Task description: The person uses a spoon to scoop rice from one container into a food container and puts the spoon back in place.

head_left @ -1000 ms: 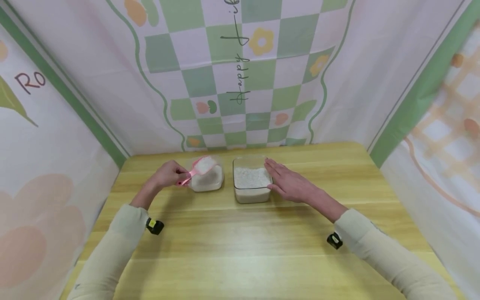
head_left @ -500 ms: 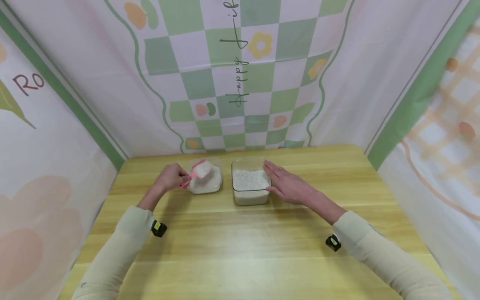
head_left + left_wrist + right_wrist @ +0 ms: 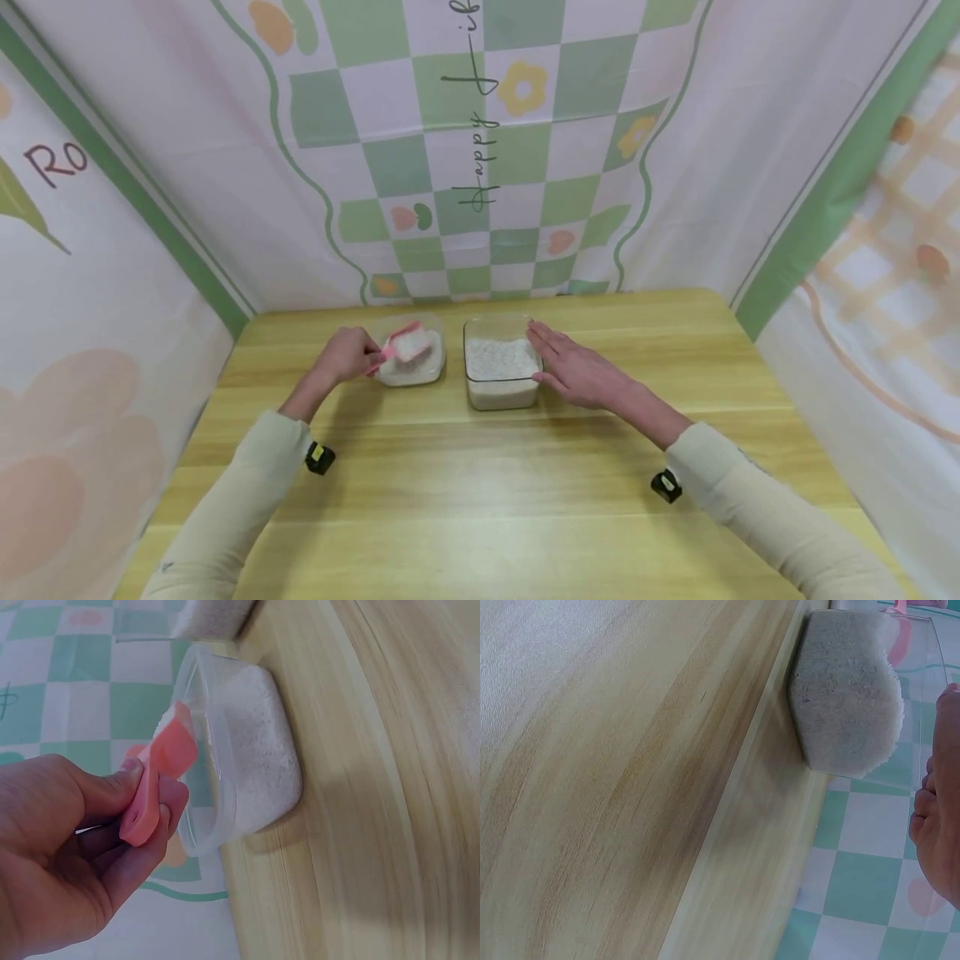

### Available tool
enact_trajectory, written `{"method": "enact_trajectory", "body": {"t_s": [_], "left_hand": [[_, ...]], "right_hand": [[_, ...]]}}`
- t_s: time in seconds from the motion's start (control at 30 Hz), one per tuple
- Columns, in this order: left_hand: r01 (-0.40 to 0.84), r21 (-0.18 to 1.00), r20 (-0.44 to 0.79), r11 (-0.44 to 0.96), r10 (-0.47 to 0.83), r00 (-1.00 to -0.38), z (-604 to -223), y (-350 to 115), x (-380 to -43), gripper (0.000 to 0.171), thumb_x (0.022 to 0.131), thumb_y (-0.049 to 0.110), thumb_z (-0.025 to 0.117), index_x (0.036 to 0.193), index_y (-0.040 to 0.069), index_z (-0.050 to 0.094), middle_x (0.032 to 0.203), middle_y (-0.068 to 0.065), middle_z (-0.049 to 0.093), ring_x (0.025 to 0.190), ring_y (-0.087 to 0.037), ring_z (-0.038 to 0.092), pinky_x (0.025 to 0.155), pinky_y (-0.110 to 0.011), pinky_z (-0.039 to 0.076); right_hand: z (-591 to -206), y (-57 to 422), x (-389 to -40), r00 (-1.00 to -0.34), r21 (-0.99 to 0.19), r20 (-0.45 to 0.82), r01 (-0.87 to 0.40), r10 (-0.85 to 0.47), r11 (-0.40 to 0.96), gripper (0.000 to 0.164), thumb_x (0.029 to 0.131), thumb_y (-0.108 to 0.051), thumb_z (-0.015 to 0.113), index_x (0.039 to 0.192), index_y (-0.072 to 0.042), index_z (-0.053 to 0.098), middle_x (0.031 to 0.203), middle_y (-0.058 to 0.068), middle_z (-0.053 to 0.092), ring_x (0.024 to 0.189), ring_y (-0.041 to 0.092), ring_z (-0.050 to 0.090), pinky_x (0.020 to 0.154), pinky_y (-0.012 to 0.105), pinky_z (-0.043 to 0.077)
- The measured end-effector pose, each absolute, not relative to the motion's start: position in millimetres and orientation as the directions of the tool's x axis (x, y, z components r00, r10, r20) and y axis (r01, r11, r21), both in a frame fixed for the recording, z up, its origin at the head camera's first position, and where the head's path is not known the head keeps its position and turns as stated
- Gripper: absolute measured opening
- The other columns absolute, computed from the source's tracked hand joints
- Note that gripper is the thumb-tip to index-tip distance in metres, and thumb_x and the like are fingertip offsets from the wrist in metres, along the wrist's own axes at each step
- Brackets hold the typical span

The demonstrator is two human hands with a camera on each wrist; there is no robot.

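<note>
My left hand (image 3: 350, 357) pinches the handle of a pink scoop (image 3: 173, 747) between thumb and fingers. White grains, which look like rice, fill the scoop. It is held over a clear plastic tub (image 3: 259, 750) partly filled with the same grains. To the right stands a square glass container (image 3: 504, 392), more than half full of rice (image 3: 847, 694). My right hand (image 3: 581, 367) lies along that container's right side with straight fingers, fingertips right at the rim.
Both containers stand near the back of a wooden table (image 3: 480, 500). Behind it hangs a green-and-white checked cloth (image 3: 517, 150), with patterned cloth at both sides. A small black camera (image 3: 320, 457) sits at the left cuff; another (image 3: 666, 485) is at the right.
My left hand has moved slightly right with the loaded scoop, which has swung a little and now sits lower over the tub. The right hand stays at the glass container.
</note>
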State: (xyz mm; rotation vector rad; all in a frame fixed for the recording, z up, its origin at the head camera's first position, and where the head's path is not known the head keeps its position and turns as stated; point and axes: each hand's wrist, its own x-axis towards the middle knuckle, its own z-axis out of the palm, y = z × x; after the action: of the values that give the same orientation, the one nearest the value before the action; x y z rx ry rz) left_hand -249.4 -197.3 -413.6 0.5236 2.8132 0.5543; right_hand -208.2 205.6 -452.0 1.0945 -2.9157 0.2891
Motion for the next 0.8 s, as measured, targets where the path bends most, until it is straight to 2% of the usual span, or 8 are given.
{"method": "enact_trajectory", "body": {"t_s": [0.17, 0.37, 0.53, 0.63, 0.8], "left_hand": [[0.304, 0.368, -0.14, 0.879, 0.376, -0.916, -414.8, -197.0, -248.6, 0.026, 0.097, 0.017, 0.064, 0.081, 0.003, 0.078, 0.064, -0.008, 0.07, 0.05, -0.009, 0.048, 0.054, -0.022, 0.038], [0.291, 0.347, -0.137, 0.892, 0.355, -0.925, -414.5, -198.4, -246.9, 0.018, 0.096, 0.015, 0.066, 0.093, 0.003, 0.079, 0.068, -0.004, 0.072, 0.057, -0.011, 0.058, 0.057, -0.024, 0.048], [0.308, 0.32, -0.123, 0.896, 0.361, -0.924, -414.9, -201.2, -245.6, 0.015, 0.093, 0.012, 0.069, 0.099, 0.002, 0.078, 0.076, -0.009, 0.075, 0.059, -0.011, 0.061, 0.059, -0.026, 0.052], [0.329, 0.289, -0.096, 0.899, 0.37, -0.924, -415.3, -202.6, -244.5, 0.014, 0.092, 0.012, 0.07, 0.098, 0.003, 0.078, 0.082, -0.011, 0.076, 0.063, -0.014, 0.065, 0.064, -0.03, 0.056], [0.364, 0.241, -0.047, 0.9, 0.385, -0.922, -414.0, -205.4, -242.3, 0.013, 0.091, 0.011, 0.071, 0.098, 0.004, 0.079, 0.094, -0.015, 0.077, 0.083, -0.027, 0.073, 0.08, -0.042, 0.059]], "right_hand": [[-453.6, 206.2, -208.7, -0.756, -0.166, 0.079, -0.653, -0.65, 0.739, 0.069, 0.106, -0.035, 0.044, 0.156, 0.005, 0.018, 0.165, 0.021, 0.016, 0.154, 0.034, 0.017, 0.121, 0.049, 0.026], [-453.2, 206.6, -209.0, -0.754, -0.174, 0.082, -0.655, -0.652, 0.736, 0.068, 0.106, -0.034, 0.045, 0.156, 0.005, 0.018, 0.165, 0.021, 0.016, 0.153, 0.034, 0.018, 0.122, 0.049, 0.025], [-452.7, 206.3, -209.1, -0.752, -0.171, 0.087, -0.658, -0.654, 0.733, 0.068, 0.106, -0.033, 0.045, 0.155, 0.006, 0.019, 0.164, 0.023, 0.018, 0.153, 0.035, 0.018, 0.122, 0.049, 0.025], [-452.4, 206.3, -209.0, -0.753, -0.169, 0.084, -0.656, -0.652, 0.736, 0.068, 0.106, -0.034, 0.045, 0.156, 0.005, 0.018, 0.165, 0.022, 0.017, 0.153, 0.034, 0.018, 0.122, 0.049, 0.025], [-452.0, 206.0, -209.1, -0.753, -0.171, 0.079, -0.655, -0.653, 0.736, 0.068, 0.106, -0.034, 0.045, 0.156, 0.006, 0.018, 0.165, 0.022, 0.018, 0.153, 0.035, 0.018, 0.122, 0.049, 0.025]]}}
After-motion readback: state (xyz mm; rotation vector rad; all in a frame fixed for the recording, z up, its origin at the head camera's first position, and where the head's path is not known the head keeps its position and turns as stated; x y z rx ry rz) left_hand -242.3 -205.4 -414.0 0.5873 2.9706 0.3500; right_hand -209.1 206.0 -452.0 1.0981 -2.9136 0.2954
